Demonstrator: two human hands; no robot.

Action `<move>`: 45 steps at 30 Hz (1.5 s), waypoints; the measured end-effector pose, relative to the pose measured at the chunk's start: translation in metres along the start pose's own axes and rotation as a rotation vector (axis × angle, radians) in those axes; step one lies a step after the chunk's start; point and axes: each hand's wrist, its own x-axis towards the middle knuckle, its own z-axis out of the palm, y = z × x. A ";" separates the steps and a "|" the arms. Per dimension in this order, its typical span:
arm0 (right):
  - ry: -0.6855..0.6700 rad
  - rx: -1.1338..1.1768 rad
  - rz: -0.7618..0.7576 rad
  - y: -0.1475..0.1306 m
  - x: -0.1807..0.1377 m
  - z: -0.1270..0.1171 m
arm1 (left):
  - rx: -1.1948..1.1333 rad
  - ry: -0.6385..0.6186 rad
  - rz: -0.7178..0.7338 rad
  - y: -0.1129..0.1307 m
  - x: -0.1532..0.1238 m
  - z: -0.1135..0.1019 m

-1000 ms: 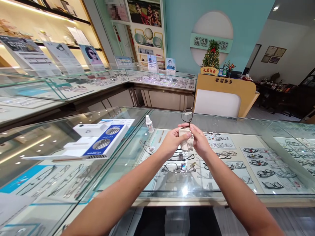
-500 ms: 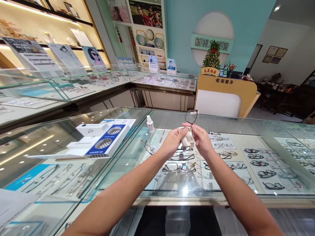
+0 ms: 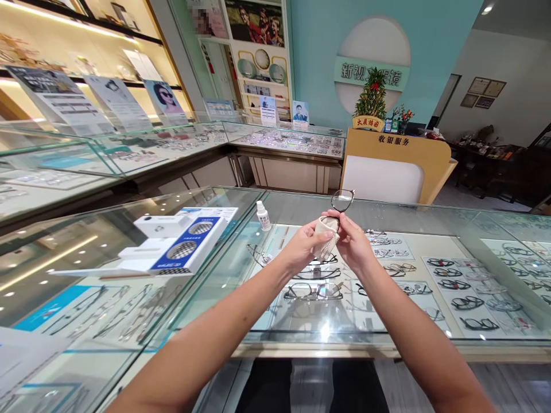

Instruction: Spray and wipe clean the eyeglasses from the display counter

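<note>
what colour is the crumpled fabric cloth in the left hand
The crumpled fabric cloth is cream, seen best in the head view.

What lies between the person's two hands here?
In the head view, a pale cloth lies between the left hand and the right hand, with part of the glasses showing above it.

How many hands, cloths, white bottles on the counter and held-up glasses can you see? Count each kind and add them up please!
Left hand plus right hand: 2
Cloth: 1
White bottle: 1
Held-up glasses: 1
Total: 5
</note>
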 end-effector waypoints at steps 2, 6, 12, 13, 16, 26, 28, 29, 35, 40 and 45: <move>-0.003 0.007 0.008 0.000 -0.001 0.001 | -0.036 -0.001 -0.017 -0.002 0.000 0.000; 0.003 -0.002 0.002 0.001 -0.002 0.001 | 0.014 -0.038 -0.047 -0.004 0.000 -0.001; -0.005 -0.029 -0.012 0.008 -0.001 0.003 | 0.031 0.104 0.066 -0.006 0.001 0.000; -0.004 -0.037 -0.017 0.009 -0.001 0.004 | 0.047 0.122 0.074 -0.007 0.001 0.000; -0.015 -0.086 -0.061 0.011 -0.003 0.007 | 0.105 0.142 0.114 -0.007 0.001 0.000; -0.053 -0.216 -0.216 0.000 -0.001 0.000 | 0.241 0.094 0.124 -0.003 0.007 -0.014; -0.047 -0.235 -0.238 -0.006 -0.001 -0.003 | 0.239 0.120 0.117 -0.002 0.010 -0.019; -0.042 -0.250 -0.248 -0.010 -0.001 -0.004 | 0.228 0.144 0.120 -0.001 0.011 -0.021; -0.089 -0.363 -0.200 -0.020 -0.004 -0.003 | 0.071 0.253 0.117 0.011 0.017 -0.028; -0.135 -0.450 -0.112 -0.014 -0.006 0.000 | -0.021 0.272 0.063 0.017 0.018 -0.028; -0.171 -0.461 -0.087 -0.008 -0.004 -0.002 | -0.047 0.146 0.045 0.015 0.017 -0.027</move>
